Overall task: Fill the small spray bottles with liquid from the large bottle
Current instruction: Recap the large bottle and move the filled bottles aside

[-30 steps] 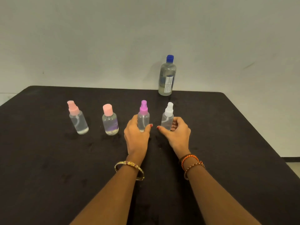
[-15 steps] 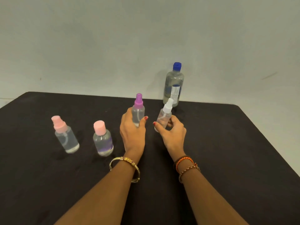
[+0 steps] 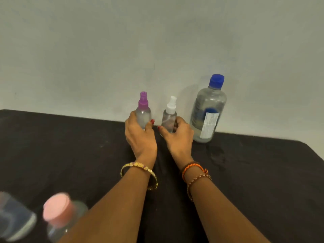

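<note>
My left hand [image 3: 139,135] grips a small clear spray bottle with a purple nozzle [image 3: 143,111], upright near the table's far edge. Beside it my right hand [image 3: 177,135] holds a small clear spray bottle with a white nozzle [image 3: 169,116], also upright. Just right of them stands the large clear bottle [image 3: 207,111] with a blue cap and a white label, low in liquid. At the near left, blurred, a small bottle with a pink cap [image 3: 59,214] stands next to another small bottle [image 3: 12,218] whose top is cut off by the frame edge.
The black table [image 3: 254,181] runs to a pale wall behind. Its far edge passes just behind the held bottles, and its right edge slopes away at the far right. A wet patch shows in front of the large bottle.
Both hands have carried their spray bottles away from me toward the far edge, close to the large bottle. The view has closed in, so the two pink-capped bottles now sit at the near left.
</note>
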